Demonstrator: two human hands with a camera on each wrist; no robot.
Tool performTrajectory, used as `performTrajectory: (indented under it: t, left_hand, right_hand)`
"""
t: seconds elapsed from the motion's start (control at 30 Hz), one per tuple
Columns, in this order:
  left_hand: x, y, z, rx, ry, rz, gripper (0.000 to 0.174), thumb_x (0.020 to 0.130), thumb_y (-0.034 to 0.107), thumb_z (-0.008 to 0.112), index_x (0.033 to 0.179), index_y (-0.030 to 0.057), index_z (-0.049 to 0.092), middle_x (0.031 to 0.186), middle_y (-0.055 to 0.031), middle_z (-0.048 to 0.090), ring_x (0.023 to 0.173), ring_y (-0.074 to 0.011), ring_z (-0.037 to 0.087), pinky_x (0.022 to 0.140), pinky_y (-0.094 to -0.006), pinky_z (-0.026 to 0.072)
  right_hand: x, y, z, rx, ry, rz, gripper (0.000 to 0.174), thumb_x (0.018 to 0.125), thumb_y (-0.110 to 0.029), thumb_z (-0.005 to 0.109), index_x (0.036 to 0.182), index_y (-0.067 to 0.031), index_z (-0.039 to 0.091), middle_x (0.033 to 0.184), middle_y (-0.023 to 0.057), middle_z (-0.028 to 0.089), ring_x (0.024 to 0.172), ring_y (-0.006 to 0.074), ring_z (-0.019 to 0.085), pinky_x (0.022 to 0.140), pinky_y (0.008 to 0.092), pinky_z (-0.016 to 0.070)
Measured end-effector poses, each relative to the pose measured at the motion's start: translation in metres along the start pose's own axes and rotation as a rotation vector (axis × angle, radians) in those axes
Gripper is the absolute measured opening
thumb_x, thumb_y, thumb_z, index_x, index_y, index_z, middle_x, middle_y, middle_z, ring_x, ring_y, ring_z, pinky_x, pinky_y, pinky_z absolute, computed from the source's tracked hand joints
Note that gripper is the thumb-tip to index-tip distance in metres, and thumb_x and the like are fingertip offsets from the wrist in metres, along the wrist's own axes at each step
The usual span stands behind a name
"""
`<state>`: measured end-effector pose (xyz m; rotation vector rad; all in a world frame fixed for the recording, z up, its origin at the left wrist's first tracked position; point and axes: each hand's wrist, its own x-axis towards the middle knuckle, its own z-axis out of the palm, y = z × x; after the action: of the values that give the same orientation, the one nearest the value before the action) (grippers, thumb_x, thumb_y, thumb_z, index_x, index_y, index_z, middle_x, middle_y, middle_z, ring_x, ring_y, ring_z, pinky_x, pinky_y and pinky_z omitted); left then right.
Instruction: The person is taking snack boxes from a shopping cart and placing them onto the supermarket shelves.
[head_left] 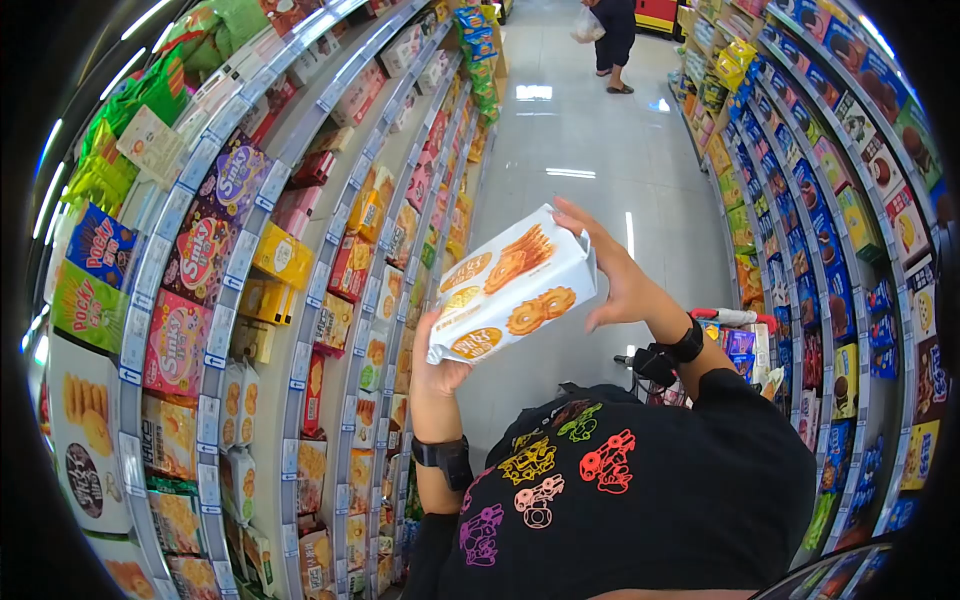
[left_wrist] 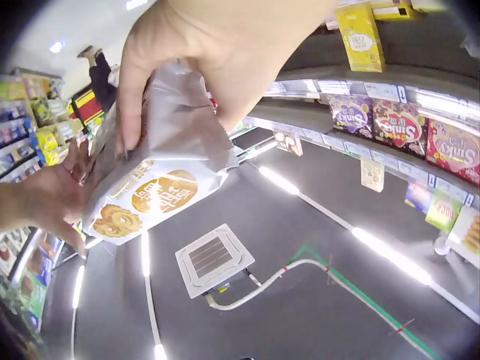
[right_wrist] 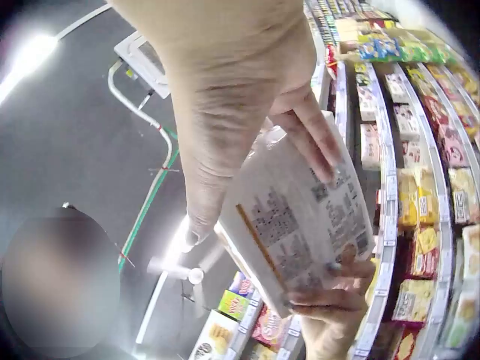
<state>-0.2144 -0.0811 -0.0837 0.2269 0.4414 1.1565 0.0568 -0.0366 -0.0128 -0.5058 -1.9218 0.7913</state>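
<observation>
A white cookie packet [head_left: 512, 290] with printed golden cookies and orange oval logos is held tilted in front of my chest. My left hand [head_left: 438, 372] grips its lower left end, thumb on one side and fingers on the other. At the upper right end is my right hand [head_left: 632, 288], fingers extended along the back face and thumb standing off the wrapper. Fine print and codes cover the back of the packet [right_wrist: 289, 214] in the right wrist view. The crimped silver end of the packet [left_wrist: 176, 112] shows under my left hand in the left wrist view.
Shelves of boxed and bagged snacks [head_left: 180, 350] line the left; blue biscuit packs [head_left: 830, 270] fill the right shelves. A cart with a red-and-grey handle [head_left: 735, 318] stands at my right. Up the aisle, a person [head_left: 615, 40] carries a plastic bag.
</observation>
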Motion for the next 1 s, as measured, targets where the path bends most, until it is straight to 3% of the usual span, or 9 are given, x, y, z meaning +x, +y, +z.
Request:
performTrajectory:
  t: [0.1, 0.17, 0.2, 0.3, 0.33, 0.43, 0.63, 0.73, 1.0]
  left_hand:
    - [0.004, -0.002, 0.003, -0.168, -0.103, -0.124, 0.055, 0.086, 0.041, 0.044, 0.125, 0.0022, 0.042, 0.114, -0.0194, 0.055, 0.089, -0.0323, 0.061, 0.067, -0.0409, 0.0564]
    - [0.008, -0.006, 0.001, -0.240, -0.225, -0.207, 0.061, 0.085, 0.045, 0.042, 0.125, -0.0016, 0.040, 0.116, -0.0222, 0.053, 0.080, -0.0343, 0.062, 0.059, -0.0421, 0.0575]
    - [0.011, -0.009, -0.004, -0.144, -0.209, -0.200, 0.070, 0.085, 0.057, 0.036, 0.122, -0.0016, 0.041, 0.101, -0.0210, 0.057, 0.067, -0.0311, 0.060, 0.055, -0.0376, 0.0554]
    - [0.010, -0.013, 0.008, 0.050, -0.275, -0.128, 0.080, 0.082, 0.068, 0.026, 0.121, -0.0002, 0.041, 0.081, -0.0159, 0.056, 0.060, -0.0274, 0.055, 0.050, -0.0337, 0.0491]
    - [0.007, -0.011, 0.017, 0.269, -0.182, -0.096, 0.087, 0.080, 0.074, 0.015, 0.117, -0.0010, 0.038, 0.063, -0.0081, 0.048, 0.059, -0.0244, 0.055, 0.052, -0.0298, 0.0442]
    - [0.009, -0.013, 0.010, 0.424, -0.179, -0.028, 0.083, 0.082, 0.071, 0.017, 0.113, -0.0029, 0.038, 0.060, -0.0065, 0.048, 0.060, -0.0240, 0.056, 0.056, -0.0300, 0.0462]
    - [0.009, -0.020, 0.014, 0.835, -0.060, 0.141, 0.040, 0.093, 0.038, 0.039, 0.100, -0.0010, 0.047, 0.061, -0.0046, 0.050, 0.057, -0.0172, 0.055, 0.057, -0.0262, 0.0446]
    - [0.008, -0.022, 0.024, 0.978, 0.005, 0.163, 0.018, 0.090, 0.017, 0.049, 0.093, -0.0004, 0.050, 0.064, -0.0041, 0.053, 0.057, -0.0127, 0.056, 0.056, -0.0225, 0.0431]
    - [-0.005, -0.026, 0.026, 1.116, 0.054, 0.244, 0.011, 0.083, 0.004, 0.055, 0.092, -0.0013, 0.050, 0.068, -0.0038, 0.055, 0.060, -0.0103, 0.056, 0.057, -0.0210, 0.0427]
  right_hand:
    - [-0.004, 0.002, 0.001, -0.082, 0.007, 0.071, 0.085, 0.055, -0.028, 0.084, 0.127, -0.0092, 0.043, 0.128, 0.0148, 0.045, 0.103, 0.0187, 0.055, 0.065, 0.0286, 0.0501]
    - [-0.009, 0.011, 0.001, -0.199, 0.070, 0.182, 0.081, 0.055, -0.023, 0.084, 0.123, -0.0072, 0.045, 0.115, 0.0132, 0.053, 0.080, 0.0130, 0.059, 0.058, 0.0257, 0.0490]
    - [-0.011, 0.015, 0.001, -0.259, 0.102, 0.236, 0.079, 0.054, -0.020, 0.085, 0.121, -0.0062, 0.046, 0.109, 0.0124, 0.057, 0.069, 0.0102, 0.061, 0.054, 0.0242, 0.0485]
    - [-0.015, 0.017, -0.002, -0.252, 0.289, 0.312, 0.070, 0.057, -0.017, 0.083, 0.115, -0.0029, 0.047, 0.091, 0.0092, 0.061, 0.058, 0.0091, 0.060, 0.050, 0.0229, 0.0482]
    - [-0.014, 0.016, -0.003, -0.212, 0.336, 0.293, 0.056, 0.063, -0.014, 0.079, 0.108, -0.0002, 0.049, 0.088, 0.0106, 0.061, 0.062, 0.0114, 0.063, 0.051, 0.0236, 0.0493]
    - [-0.011, 0.024, -0.004, -0.022, 0.469, 0.318, 0.045, 0.068, -0.011, 0.074, 0.103, 0.0005, 0.050, 0.085, 0.0099, 0.062, 0.069, 0.0135, 0.064, 0.053, 0.0242, 0.0506]
    - [-0.017, 0.043, -0.012, 0.006, 0.480, 0.487, 0.033, 0.076, -0.023, 0.067, 0.095, -0.0005, 0.052, 0.082, 0.0097, 0.062, 0.074, 0.0113, 0.060, 0.058, 0.0254, 0.0484]
    - [-0.020, 0.052, -0.011, 0.037, 0.472, 0.534, 0.035, 0.078, -0.027, 0.066, 0.095, 0.0005, 0.053, 0.080, 0.0104, 0.062, 0.072, 0.0112, 0.059, 0.058, 0.0246, 0.0478]
    - [-0.018, 0.044, -0.006, 0.202, 0.442, 0.820, 0.048, 0.080, -0.038, 0.063, 0.102, 0.0041, 0.053, 0.079, 0.0118, 0.061, 0.063, 0.0144, 0.061, 0.046, 0.0261, 0.0454]
